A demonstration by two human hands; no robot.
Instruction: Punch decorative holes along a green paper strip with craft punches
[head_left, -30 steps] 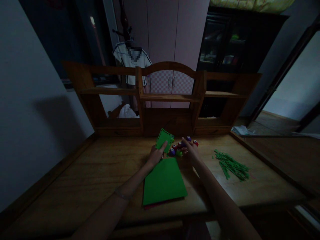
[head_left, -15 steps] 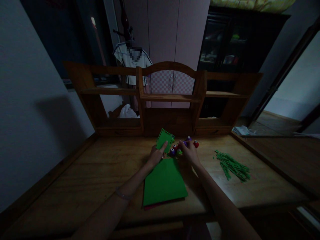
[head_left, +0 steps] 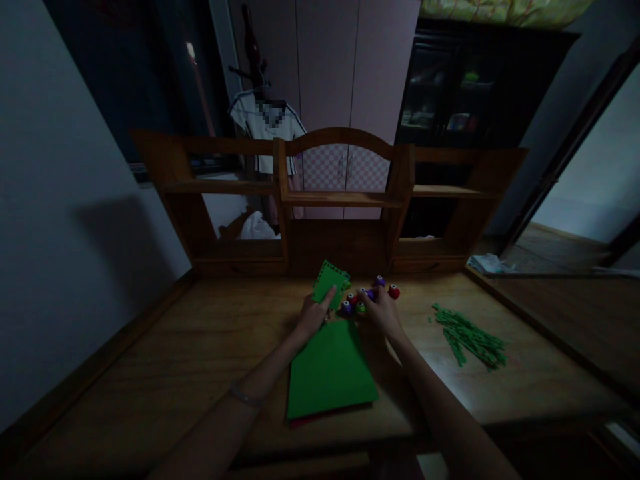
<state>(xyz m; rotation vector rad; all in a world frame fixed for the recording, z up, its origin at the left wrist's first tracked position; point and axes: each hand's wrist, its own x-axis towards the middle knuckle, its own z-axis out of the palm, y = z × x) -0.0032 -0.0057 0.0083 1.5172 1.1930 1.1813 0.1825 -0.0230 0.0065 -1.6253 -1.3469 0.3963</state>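
My left hand (head_left: 314, 313) is closed on a small green card (head_left: 327, 281), its thumb lying across the front. Dark marks run along the card's edges. My right hand (head_left: 383, 312) reaches into a cluster of small round pieces in purple, red and green, with white tops that have dark centres. Its fingers are pinched around a purple piece (head_left: 369, 294); the grip is partly hidden. A red piece (head_left: 394, 292) sits just right of this hand, and a green piece (head_left: 361, 307) left of it. Below both hands lies a stack of green sheets (head_left: 330, 373) with a reddish layer underneath.
A pile of thin green strips (head_left: 470, 337) lies on the wooden desk (head_left: 200, 347) at the right. Along the desk's back stands a wooden shelf unit (head_left: 345, 200). White crumpled material (head_left: 490, 263) is beyond the right corner.
The view has shifted slightly, so the desk and its things appear a little lower. My left hand still holds the card. My right hand's fingers have shifted slightly among the round pieces.
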